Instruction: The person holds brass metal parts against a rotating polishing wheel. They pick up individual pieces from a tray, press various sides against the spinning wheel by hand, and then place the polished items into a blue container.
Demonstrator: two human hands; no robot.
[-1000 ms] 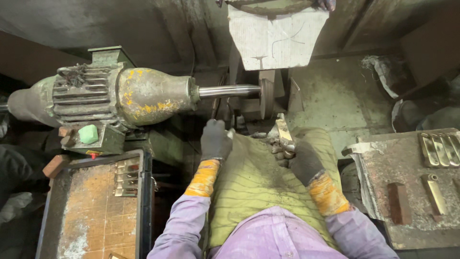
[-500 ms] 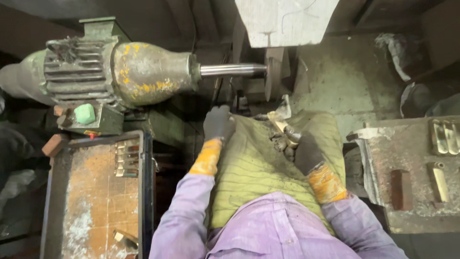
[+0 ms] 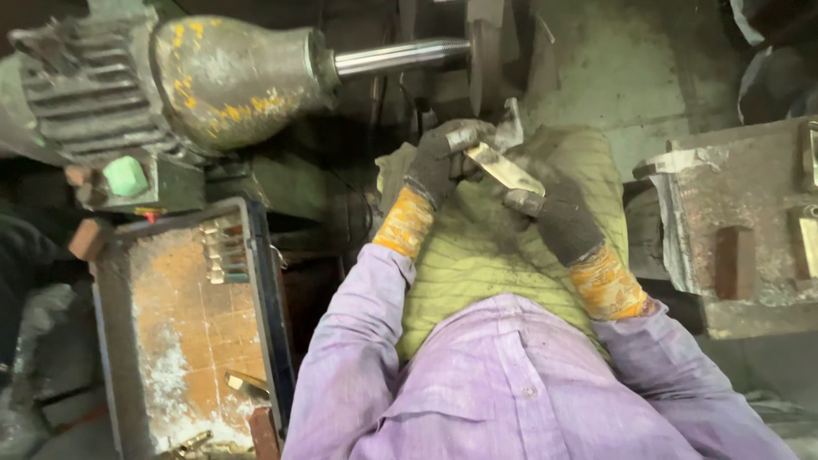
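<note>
I note both hands gloved, dark w/ orange cuffs: left hand has its grip closed round the upper end of a flat brass-coloured metal piece, right hand pinches the lower end, fingers curled tight. Piece sits tilted, held between the 2 hands over a green quilted cloth on the lap, just below the grinding wheel on the motor shaft. Rusty tray at left, apart from hands.

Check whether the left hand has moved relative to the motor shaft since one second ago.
Yes. The left hand has shifted right along the shaft toward the wheel; it now grips one end of the metal strip that the right hand holds too.
</note>
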